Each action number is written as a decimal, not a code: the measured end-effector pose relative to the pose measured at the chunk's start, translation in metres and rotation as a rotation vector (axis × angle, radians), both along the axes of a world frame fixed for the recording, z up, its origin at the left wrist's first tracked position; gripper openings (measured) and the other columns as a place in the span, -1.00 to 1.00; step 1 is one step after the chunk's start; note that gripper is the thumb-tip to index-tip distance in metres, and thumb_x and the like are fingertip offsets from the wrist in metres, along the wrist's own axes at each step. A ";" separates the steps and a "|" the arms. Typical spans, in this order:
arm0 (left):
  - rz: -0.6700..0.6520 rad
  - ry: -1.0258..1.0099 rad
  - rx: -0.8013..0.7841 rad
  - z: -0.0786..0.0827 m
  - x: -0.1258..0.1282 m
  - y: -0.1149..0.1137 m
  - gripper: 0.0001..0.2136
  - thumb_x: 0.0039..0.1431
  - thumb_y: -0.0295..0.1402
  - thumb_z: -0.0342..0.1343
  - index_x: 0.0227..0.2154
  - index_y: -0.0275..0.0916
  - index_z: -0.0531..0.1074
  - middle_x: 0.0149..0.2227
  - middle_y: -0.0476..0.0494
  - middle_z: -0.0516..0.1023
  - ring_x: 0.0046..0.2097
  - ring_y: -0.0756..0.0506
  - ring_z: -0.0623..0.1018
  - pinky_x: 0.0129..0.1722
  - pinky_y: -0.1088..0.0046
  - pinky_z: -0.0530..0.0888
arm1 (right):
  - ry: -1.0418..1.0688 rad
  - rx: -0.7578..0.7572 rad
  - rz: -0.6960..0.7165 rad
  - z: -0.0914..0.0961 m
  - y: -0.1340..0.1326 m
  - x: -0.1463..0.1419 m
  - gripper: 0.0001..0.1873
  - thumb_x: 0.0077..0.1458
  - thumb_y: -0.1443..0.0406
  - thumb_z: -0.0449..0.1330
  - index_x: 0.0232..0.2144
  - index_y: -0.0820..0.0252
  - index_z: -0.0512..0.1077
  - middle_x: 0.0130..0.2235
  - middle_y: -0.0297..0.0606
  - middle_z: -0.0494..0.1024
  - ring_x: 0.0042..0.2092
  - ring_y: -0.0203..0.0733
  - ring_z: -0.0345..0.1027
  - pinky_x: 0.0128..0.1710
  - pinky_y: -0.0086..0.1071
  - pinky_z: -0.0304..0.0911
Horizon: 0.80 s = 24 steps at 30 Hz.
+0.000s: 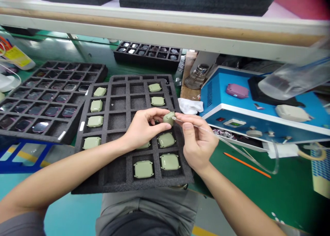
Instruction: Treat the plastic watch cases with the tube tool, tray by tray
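Observation:
In my left hand is a pale green watch case, held up on edge between thumb and fingers. My right hand pinches a thin clear tube, whose tip meets the side of that case or stops just short of it. Both hands are above a black foam tray with square compartments. Several more green cases, among them one at the front right and one at the left, lie in it. My left hand partly hides another case.
To the right, a blue machine carries a purple watch case and a beige one. An orange stick lies before it. Another foam tray holds dark screens at left. A shelf edge crosses overhead.

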State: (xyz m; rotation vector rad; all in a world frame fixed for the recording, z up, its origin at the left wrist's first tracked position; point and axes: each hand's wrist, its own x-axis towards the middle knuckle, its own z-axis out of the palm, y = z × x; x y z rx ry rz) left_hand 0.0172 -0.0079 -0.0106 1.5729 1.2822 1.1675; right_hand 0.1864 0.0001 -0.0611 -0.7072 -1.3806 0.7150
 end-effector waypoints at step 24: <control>0.164 0.243 -0.040 0.004 -0.015 0.011 -0.58 -0.03 -0.05 0.40 -0.12 -0.14 0.67 -0.31 -0.09 0.72 -0.35 -0.20 0.65 -0.34 0.28 0.63 | 0.017 0.002 0.049 0.014 0.017 -0.008 -0.83 0.36 0.20 0.17 -0.22 0.05 0.55 -0.12 -0.21 0.67 -0.06 -0.18 0.59 0.01 -0.24 0.57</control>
